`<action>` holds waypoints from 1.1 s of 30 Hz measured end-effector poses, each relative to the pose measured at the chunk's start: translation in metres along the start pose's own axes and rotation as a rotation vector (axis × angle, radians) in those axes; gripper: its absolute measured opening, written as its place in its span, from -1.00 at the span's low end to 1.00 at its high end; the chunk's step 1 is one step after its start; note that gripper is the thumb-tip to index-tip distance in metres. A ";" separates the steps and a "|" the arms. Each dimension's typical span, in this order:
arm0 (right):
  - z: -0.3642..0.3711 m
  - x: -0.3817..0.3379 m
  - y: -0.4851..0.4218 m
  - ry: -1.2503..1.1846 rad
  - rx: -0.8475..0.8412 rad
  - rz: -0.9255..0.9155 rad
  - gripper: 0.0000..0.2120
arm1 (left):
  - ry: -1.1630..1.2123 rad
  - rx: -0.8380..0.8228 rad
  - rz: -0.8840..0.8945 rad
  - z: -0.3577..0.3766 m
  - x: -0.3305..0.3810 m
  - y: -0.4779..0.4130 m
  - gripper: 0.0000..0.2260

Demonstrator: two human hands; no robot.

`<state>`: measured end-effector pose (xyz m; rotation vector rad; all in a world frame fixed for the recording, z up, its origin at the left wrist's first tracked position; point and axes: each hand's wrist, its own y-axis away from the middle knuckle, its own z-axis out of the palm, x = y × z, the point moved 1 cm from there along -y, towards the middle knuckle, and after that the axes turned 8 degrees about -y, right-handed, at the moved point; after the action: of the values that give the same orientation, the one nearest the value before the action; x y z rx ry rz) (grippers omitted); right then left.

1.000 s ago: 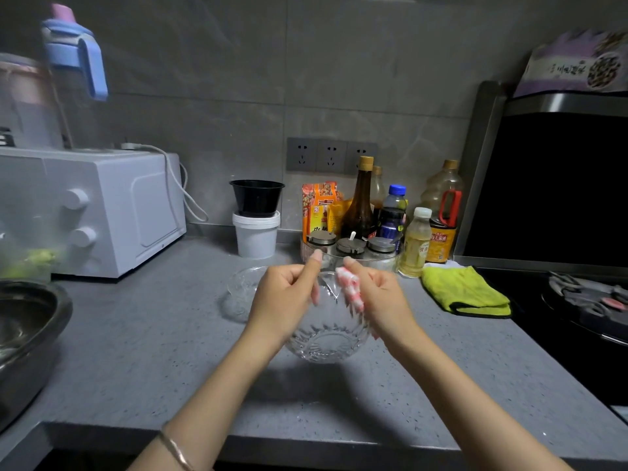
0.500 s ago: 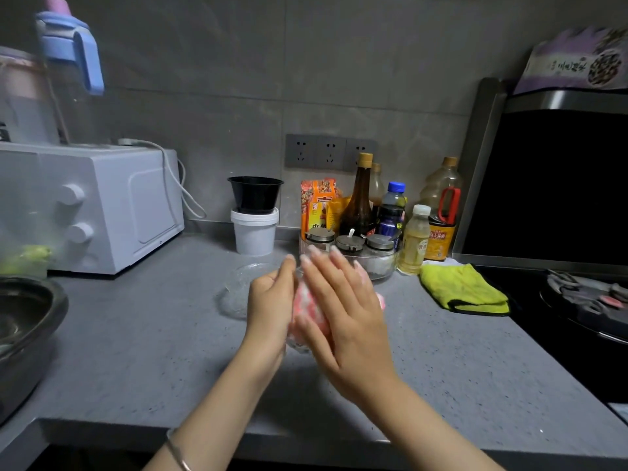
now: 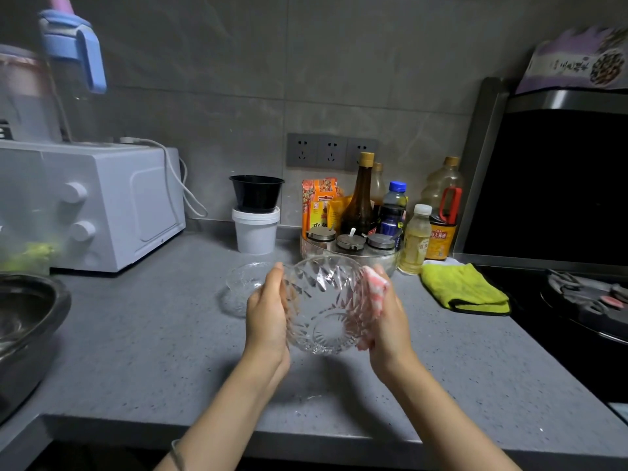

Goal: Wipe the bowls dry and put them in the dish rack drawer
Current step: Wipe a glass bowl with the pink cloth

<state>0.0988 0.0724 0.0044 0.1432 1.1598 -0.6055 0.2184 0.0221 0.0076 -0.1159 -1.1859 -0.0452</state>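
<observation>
**A glass bowl (image 3: 324, 307) between two hands, above the grey counter (image 3: 136, 351)**

At the far left, the rim of a metal basin (image 3: 27, 321) comes into the picture. Behind it, a white oven (image 3: 112, 205) stands against the wall. More to the middle, a second bowl (image 3: 243, 287) of clear glass sits on the counter, just behind the left hand (image 3: 268, 311). Near the wall, a black bowl (image 3: 256, 193) stands on top of a white tub (image 3: 256, 229).

The left hand grasps the glass bowl by its left wall, and some of its fingers show through the glass. The bowl is lifted off the counter and tilted, and its patterned base is lower than its rim. On its right wall lies a pink and white cloth (image 3: 373, 294). The right hand (image 3: 387, 321) grips this cloth in a bunch and presses it against the glass.

To the right of the hands, a folded yellow cloth (image 3: 462, 290) lies on the counter, well apart from the bowl. After it comes the dark stove (image 3: 584, 300).
</observation>
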 end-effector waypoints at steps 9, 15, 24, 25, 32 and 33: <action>0.007 -0.031 -0.002 0.303 -0.175 -0.171 -0.44 | -0.511 -0.262 0.320 -0.001 0.026 0.003 -0.53; 0.009 -0.019 0.004 0.271 -0.280 -0.340 -0.48 | -0.568 -0.177 0.482 0.002 0.022 0.007 -0.47; 0.012 0.012 0.034 0.982 -0.313 -0.914 -0.50 | -0.214 -0.018 0.123 -0.002 0.008 -0.004 -0.68; 0.015 0.008 0.031 1.029 -0.310 -0.982 -0.53 | -0.223 -0.040 0.124 0.001 0.010 0.002 -0.66; 0.018 -0.014 0.011 0.560 -0.194 -0.655 -0.67 | -0.171 -0.006 0.158 0.007 0.008 0.008 -0.66; 0.018 -0.017 0.010 0.391 -0.175 -0.523 -0.68 | -0.117 0.007 0.141 0.006 0.007 0.008 -0.69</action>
<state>0.1141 0.0794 0.0247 -0.2094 1.6418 -0.9578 0.2163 0.0305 0.0157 -0.1985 -1.2919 0.0907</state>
